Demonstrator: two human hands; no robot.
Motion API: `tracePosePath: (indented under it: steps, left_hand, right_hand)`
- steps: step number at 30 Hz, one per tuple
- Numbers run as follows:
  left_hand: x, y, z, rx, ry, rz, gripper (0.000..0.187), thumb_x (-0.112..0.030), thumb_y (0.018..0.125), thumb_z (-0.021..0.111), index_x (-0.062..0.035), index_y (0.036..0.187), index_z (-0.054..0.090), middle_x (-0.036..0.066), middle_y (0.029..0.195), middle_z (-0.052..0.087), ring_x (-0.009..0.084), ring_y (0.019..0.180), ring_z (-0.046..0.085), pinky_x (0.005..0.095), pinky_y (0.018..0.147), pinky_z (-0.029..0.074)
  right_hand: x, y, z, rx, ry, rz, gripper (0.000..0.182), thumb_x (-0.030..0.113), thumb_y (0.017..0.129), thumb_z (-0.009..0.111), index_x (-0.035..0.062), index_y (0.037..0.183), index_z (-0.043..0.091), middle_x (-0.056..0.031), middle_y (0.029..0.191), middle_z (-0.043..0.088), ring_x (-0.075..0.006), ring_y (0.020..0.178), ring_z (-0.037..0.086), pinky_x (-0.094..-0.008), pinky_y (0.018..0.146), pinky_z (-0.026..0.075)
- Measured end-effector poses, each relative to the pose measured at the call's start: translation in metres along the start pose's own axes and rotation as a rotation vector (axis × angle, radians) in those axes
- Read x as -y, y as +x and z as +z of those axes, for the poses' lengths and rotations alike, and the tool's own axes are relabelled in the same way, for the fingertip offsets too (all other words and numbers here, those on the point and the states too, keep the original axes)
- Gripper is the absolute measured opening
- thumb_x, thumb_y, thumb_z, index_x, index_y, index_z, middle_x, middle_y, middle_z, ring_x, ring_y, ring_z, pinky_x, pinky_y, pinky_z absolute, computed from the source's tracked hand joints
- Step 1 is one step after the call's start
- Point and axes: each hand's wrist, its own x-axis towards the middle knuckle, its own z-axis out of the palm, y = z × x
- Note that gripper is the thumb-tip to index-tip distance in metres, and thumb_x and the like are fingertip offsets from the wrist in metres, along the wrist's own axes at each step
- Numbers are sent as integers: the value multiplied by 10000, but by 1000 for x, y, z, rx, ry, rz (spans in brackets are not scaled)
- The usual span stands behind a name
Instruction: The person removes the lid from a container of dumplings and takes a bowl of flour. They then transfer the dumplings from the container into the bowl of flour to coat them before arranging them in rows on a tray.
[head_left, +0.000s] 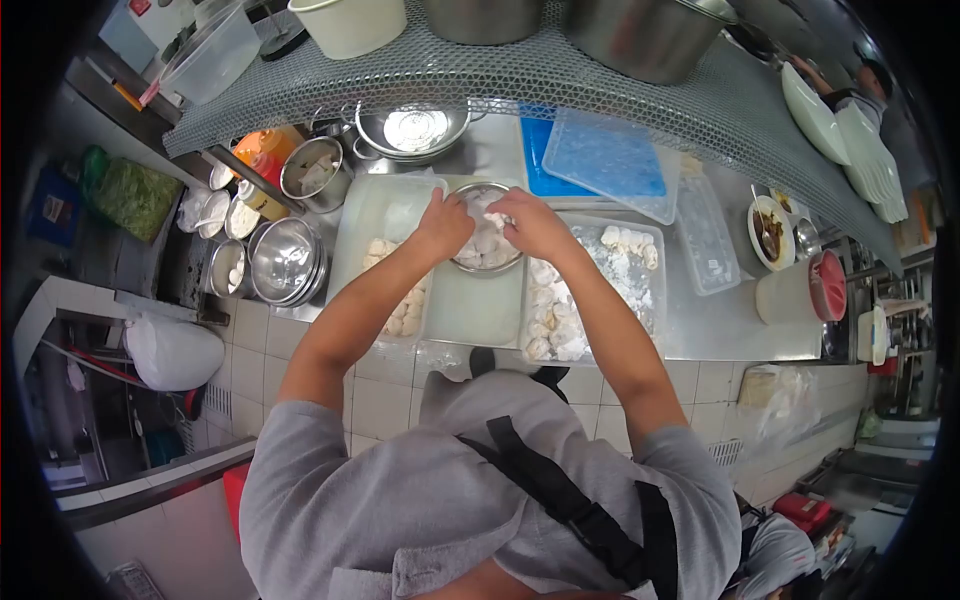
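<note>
A round metal bowl (490,268) holding pale, flour-dusted pieces stands on a whitish board (470,315). At its left rim is my left hand (447,226), fingers curled closed; whatever they hold is hidden. Reaching over the right rim, my right hand (532,226) pinches what looks like a small white floured piece (494,217). Left of the bowl, partly behind my left forearm, a clear tray (424,338) contains several rounded pale lumps (405,318). Under my right forearm, another tray (655,300) carries floury pale pieces (630,240) and loose white powder.
A mesh shelf (460,75) with pots overhangs the counter's back. Stacked metal bowls (287,265) and a pot (315,172) stand left. Blue and clear lids (600,160) lie behind the right tray. Farther right are a plate of food (757,237) and a pale tub (785,295).
</note>
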Motion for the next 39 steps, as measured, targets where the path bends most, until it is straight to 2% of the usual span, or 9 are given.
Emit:
tracePosePath:
  steps: [1,3,4,7,15,17,23,32,39]
  left_hand:
    - [-1,1,0,25,0,8,190,-108,776,590,-126,933,697,73,1062,621,238,1100,521,472,938,329]
    - [-1,4,7,49,13,18,199,-125,768,601,-124,945,692,82,1076,615,242,1112,519,485,961,321]
    - [2,9,9,67,29,14,213,-142,760,611,-122,957,688,90,1090,610,247,1124,516,499,984,312]
    - [5,15,10,136,22,45,304,-161,689,664,-111,989,672,95,1055,623,259,1124,526,527,1004,301]
    - [13,15,-13,141,-108,65,307,-155,604,701,-110,900,632,76,917,642,262,1009,575,500,901,338]
    - [10,11,-35,88,-180,50,300,-155,600,700,-107,884,619,77,899,640,265,994,577,481,874,346]
    - [-49,31,-90,-335,-676,107,311,-144,673,697,-28,939,587,128,955,623,339,944,577,456,820,437]
    - [-223,144,-20,-641,-1011,63,364,-79,700,728,-10,1016,561,168,1019,603,366,957,574,404,834,474]
    - [-219,159,-15,-474,-966,290,334,0,702,682,-22,1020,580,147,1081,603,344,1056,544,407,895,454]
  right_hand:
    - [-6,-9,-6,-5,-5,8,321,-17,762,604,61,1071,637,-81,964,618,-230,898,636,-359,733,525]
    - [-21,-35,-13,-95,679,431,357,-42,759,635,57,1100,605,-40,944,566,-117,802,589,-284,692,502]
    - [-27,-49,-14,-221,964,394,349,-70,813,625,50,1132,554,-31,953,593,-85,828,582,-251,732,489]
    - [-34,-102,-23,-426,1109,526,402,-73,800,638,46,1169,530,-38,984,604,-104,832,586,-256,726,492]
    - [-69,-201,-22,-486,254,856,321,32,726,697,26,1033,606,-94,982,626,-219,843,634,-328,723,514]
    - [-67,-206,-32,-557,-180,800,285,39,693,708,23,960,609,-130,989,622,-317,905,607,-390,769,503]
    - [-108,-202,-46,-658,-461,551,239,54,687,696,59,911,613,-107,995,579,-321,916,553,-422,794,469]
    - [-116,-224,-56,-349,-399,601,220,34,687,689,25,897,623,-132,997,526,-334,962,526,-412,806,469]
    - [-94,-247,-92,-363,-107,734,201,50,728,680,20,920,626,-139,1028,531,-321,1007,546,-420,802,498]
